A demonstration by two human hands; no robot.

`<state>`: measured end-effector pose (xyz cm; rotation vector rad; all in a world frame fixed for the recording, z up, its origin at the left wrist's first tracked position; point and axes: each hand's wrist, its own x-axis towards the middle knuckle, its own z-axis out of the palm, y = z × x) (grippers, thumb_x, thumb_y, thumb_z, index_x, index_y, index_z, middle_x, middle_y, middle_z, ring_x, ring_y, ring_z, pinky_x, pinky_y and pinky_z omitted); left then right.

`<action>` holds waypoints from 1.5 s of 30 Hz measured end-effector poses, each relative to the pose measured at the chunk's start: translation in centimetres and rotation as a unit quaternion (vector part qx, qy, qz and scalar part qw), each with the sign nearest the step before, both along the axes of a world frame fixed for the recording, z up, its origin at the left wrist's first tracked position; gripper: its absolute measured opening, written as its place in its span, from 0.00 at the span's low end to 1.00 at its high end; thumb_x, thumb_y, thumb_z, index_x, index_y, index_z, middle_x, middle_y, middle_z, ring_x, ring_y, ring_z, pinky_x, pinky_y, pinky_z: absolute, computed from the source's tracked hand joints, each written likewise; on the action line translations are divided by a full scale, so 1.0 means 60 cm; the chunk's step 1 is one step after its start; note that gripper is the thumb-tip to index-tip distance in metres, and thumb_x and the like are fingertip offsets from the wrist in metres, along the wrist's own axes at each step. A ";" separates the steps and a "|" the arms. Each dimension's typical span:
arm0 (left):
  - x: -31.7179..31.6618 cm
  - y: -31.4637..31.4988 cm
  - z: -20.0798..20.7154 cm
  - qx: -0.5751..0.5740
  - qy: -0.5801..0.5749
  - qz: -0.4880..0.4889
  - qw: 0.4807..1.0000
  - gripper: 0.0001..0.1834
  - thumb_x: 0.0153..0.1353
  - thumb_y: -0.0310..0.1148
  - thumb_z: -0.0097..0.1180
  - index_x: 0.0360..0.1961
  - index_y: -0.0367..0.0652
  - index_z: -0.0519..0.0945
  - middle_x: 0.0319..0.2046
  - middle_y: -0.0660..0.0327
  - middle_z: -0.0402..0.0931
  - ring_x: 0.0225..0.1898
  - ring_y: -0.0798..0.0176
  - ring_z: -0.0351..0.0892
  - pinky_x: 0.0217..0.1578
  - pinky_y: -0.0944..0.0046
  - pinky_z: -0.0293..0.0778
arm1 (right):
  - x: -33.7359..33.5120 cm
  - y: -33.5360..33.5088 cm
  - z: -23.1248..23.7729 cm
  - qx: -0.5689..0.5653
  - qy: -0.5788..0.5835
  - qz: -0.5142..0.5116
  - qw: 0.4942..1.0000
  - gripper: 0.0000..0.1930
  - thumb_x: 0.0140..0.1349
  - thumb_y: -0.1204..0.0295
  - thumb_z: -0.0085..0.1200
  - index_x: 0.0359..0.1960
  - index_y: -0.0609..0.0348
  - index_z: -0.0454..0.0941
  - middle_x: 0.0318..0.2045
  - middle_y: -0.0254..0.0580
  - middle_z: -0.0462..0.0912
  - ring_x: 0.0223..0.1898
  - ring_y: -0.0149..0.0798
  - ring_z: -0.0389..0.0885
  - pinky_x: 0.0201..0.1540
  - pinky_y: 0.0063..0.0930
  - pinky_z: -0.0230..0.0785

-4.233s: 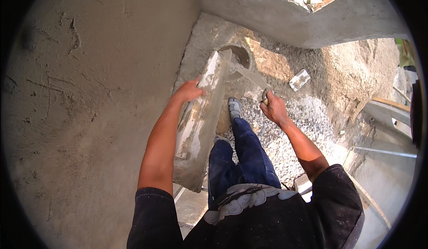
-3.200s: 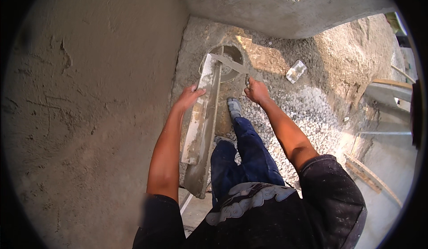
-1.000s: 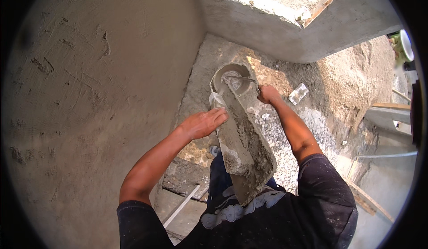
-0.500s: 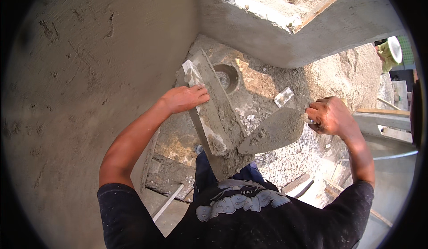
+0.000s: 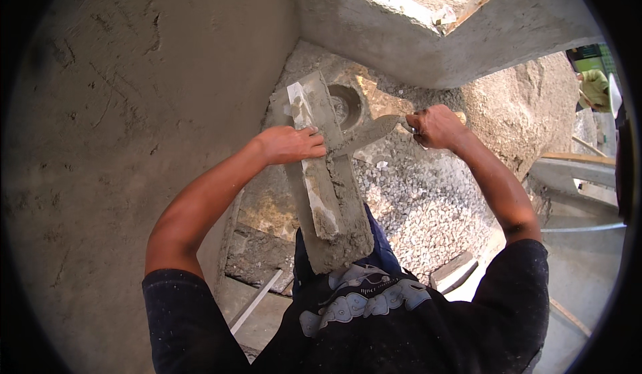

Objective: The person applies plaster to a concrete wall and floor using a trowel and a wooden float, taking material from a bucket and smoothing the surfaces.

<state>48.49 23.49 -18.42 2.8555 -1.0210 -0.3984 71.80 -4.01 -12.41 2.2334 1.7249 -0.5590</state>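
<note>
My left hand [image 5: 292,145] is closed on the raised grip strip [image 5: 317,197] of a long, flat plastering float [image 5: 344,237]. Wet grey mortar smears the float, thickest towards its end near my body. In my right hand [image 5: 436,126] is a pointing trowel [image 5: 370,134], held by its handle. Its mortar-coated blade looks edge-tilted and slants leftward to the float, meeting its right edge just beside my left fingers. Whether the tip presses on the float or only overlaps it, I cannot tell.
A plastered wall [image 5: 147,146] rises at my left, and a lower grey wall [image 5: 428,59] stands ahead. Beyond the float sits a round bucket-like vessel [image 5: 346,105]. Gravel [image 5: 421,207] lies below my right arm, with a sand heap [image 5: 521,116] farther right. Another person [image 5: 592,87] is at far right.
The trowel has swung up and left from the float's lower end to beside my left hand, its blade now seen narrower. The float has turned slightly more upright. The white block is no longer visible.
</note>
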 end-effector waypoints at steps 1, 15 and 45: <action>-0.001 0.001 -0.003 -0.007 0.004 0.006 1.000 0.10 0.59 0.25 0.48 0.41 0.46 0.65 0.43 0.60 0.67 0.58 0.59 0.70 0.37 0.64 0.84 | 0.001 -0.004 -0.007 0.009 -0.017 -0.033 0.999 0.08 0.53 0.68 0.52 0.31 0.58 0.77 0.25 0.50 0.82 0.32 0.52 0.83 0.35 0.43 0.74; 0.021 0.008 -0.027 -0.019 -0.010 0.050 0.999 0.11 0.60 0.26 0.49 0.43 0.45 0.66 0.42 0.61 0.69 0.56 0.57 0.73 0.41 0.61 0.83 | -0.084 -0.146 0.161 0.085 0.141 0.030 0.986 0.05 0.45 0.70 0.61 0.21 0.54 0.77 0.20 0.40 0.78 0.23 0.46 0.79 0.24 0.39 0.69; 0.037 -0.014 0.002 0.036 0.009 -0.020 0.999 0.10 0.59 0.25 0.48 0.41 0.43 0.65 0.47 0.58 0.70 0.59 0.58 0.72 0.40 0.67 0.84 | -0.009 -0.092 -0.023 0.036 0.126 -0.037 0.991 0.09 0.46 0.66 0.61 0.27 0.55 0.78 0.25 0.45 0.81 0.30 0.49 0.81 0.31 0.43 0.70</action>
